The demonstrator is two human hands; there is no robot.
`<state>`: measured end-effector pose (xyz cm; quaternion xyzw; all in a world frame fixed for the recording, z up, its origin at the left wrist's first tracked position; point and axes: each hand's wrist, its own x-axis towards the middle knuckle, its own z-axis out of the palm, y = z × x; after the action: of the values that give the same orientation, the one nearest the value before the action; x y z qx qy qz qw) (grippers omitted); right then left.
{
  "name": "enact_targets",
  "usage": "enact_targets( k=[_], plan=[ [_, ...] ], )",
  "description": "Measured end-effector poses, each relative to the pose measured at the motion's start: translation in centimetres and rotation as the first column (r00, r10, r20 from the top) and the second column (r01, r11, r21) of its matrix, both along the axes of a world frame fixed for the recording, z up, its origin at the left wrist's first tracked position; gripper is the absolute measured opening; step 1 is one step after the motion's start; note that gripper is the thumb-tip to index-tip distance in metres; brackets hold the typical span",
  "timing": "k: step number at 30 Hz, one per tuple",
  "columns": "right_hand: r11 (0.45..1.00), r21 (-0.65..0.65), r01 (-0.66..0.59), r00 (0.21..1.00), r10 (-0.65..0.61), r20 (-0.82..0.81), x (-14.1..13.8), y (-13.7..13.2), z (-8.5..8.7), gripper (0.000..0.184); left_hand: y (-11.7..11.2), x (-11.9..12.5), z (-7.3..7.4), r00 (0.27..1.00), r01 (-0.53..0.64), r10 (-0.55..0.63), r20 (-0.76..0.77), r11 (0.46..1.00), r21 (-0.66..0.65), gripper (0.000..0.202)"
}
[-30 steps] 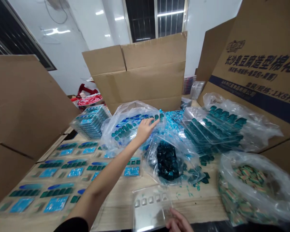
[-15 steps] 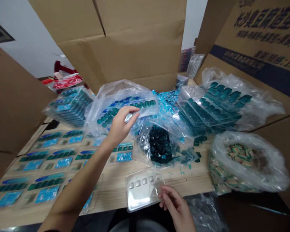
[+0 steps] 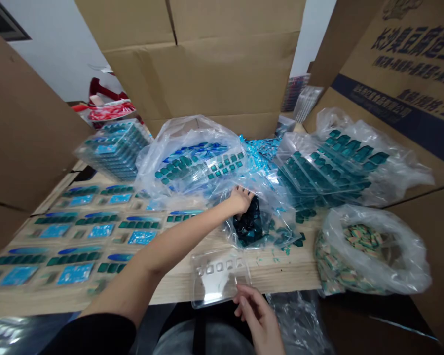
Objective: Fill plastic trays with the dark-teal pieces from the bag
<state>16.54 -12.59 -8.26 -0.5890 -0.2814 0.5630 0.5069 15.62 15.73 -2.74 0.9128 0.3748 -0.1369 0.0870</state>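
1. Left hand [image 3: 240, 199]: I see the arm stretched forward across the table [image 3: 281, 278]. The hand sits at the mouth of a clear bag of dark teal pieces [image 3: 249, 227]. The fingers curl downward into the bag. The fingertips are hidden behind the plastic film, so I cannot tell whether they close on any piece. The dark pieces lie directly beneath and just in front of the knuckles.

2. Right hand [image 3: 257, 318]: it is at the near edge of the table, palm down. The fingers are loosely extended and narrowly spread. Their tips touch the near right corner of an empty clear blister tray [image 3: 218, 278]. I cannot tell whether the thumb pinches the tray. The tray lies flat, partly over the table edge, between the two hands.

3. Surroundings: filled packs [image 3: 77, 236] lie in rows to the left. A bag of filled trays [image 3: 192, 162] stands behind the left hand. A bag of multicoloured pieces [image 3: 370, 251] is well to the right. A cardboard box [image 3: 214, 74] stands open at the rear.
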Motion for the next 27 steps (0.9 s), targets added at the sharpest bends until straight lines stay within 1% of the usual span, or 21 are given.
enact_targets(
  k=[1, 3, 5, 8, 11, 14, 16, 18, 19, 21, 22, 25, 26, 27],
  plan=[
    [1.0, 0.0, 0.009, 1.0, -0.009, 0.0, 0.0, -0.1, -0.1, 0.051, 0.0, -0.1, 0.1, 1.0, -0.003, 0.003, -0.018, 1.0, 0.001, 0.086],
    [1.0, 0.012, 0.009, 1.0, -0.009, -0.001, 0.1, -0.2, -0.4, 0.051, -0.5, -0.4, 0.5, 0.998, -0.014, 0.015, -0.057, 1.0, 0.006, 0.063],
    [0.999, 0.039, 0.015, 1.0, -0.015, 0.011, 0.0, -0.3, -0.6, 0.049, -1.1, -0.8, 0.9, 0.998, -0.003, 0.003, -0.056, 1.0, 0.011, 0.045],
    [0.996, 0.085, 0.04, 0.999, -0.042, 0.03, -0.1, -0.7, -0.8, 0.043, -1.7, -1.4, 1.2, 0.999, 0.029, -0.03, -0.016, 1.0, -0.01, 0.038],
    [0.991, 0.106, 0.08, 0.997, -0.082, 0.016, 0.1, -1.1, -0.6, 0.041, -1.4, -1.7, 1.8, 0.997, 0.061, -0.056, 0.059, 0.994, -0.092, 0.034],
    [0.986, 0.112, 0.124, 0.991, -0.117, -0.068, 0.7, -1.0, 0.3, 0.039, -0.8, -2.1, 3.0, 0.981, 0.101, -0.065, 0.183, 0.975, -0.197, 0.031],
    [0.978, 0.124, 0.17, 0.972, -0.145, -0.185, 1.0, -0.3, 1.3, 0.036, -0.8, -2.7, 4.0, 0.959, 0.131, -0.055, 0.279, 0.956, -0.262, 0.028],
    [0.965, 0.132, 0.227, 0.92, -0.168, -0.354, 1.1, 1.1, 2.7, 0.036, -1.3, -3.7, 5.1, 0.93, 0.149, -0.024, 0.366, 0.937, -0.317, 0.027],
    [0.96, 0.131, 0.25, 0.877, -0.167, -0.45, 1.0, 2.1, 3.5, 0.038, -1.8, -4.3, 5.6, 0.914, 0.154, -0.003, 0.405, 0.928, -0.34, 0.027],
    [0.958, 0.109, 0.266, 0.769, -0.143, -0.623, 0.8, 4.5, 5.3, 0.044, -3.0, -5.7, 6.6, 0.877, 0.166, 0.039, 0.479, 0.911, -0.378, 0.027],
    [0.96, 0.082, 0.267, 0.708, -0.137, -0.693, 0.6, 5.9, 6.1, 0.045, -3.7, -6.3, 7.0, 0.858, 0.175, 0.057, 0.511, 0.903, -0.393, 0.026],
    [0.973, -0.018, 0.229, 0.557, -0.146, -0.818, 0.4, 10.4, 7.7, 0.035, -5.8, -7.8, 7.5, 0.816, 0.208, 0.088, 0.572, 0.877, -0.432, 0.028],
    [0.971, -0.051, 0.232, 0.525, -0.169, -0.834, 0.4, 11.7, 7.9, 0.034, -6.2, -8.0, 7.3, 0.805, 0.218, 0.092, 0.586, 0.872, -0.438, 0.03],
    [0.968, -0.069, 0.242, 0.511, -0.188, -0.839, 0.5, 12.9, 8.0, 0.034, -6.4, -8.1, 7.1, 0.795, 0.226, 0.095, 0.6, 0.87, -0.438, 0.032]
  ],
)
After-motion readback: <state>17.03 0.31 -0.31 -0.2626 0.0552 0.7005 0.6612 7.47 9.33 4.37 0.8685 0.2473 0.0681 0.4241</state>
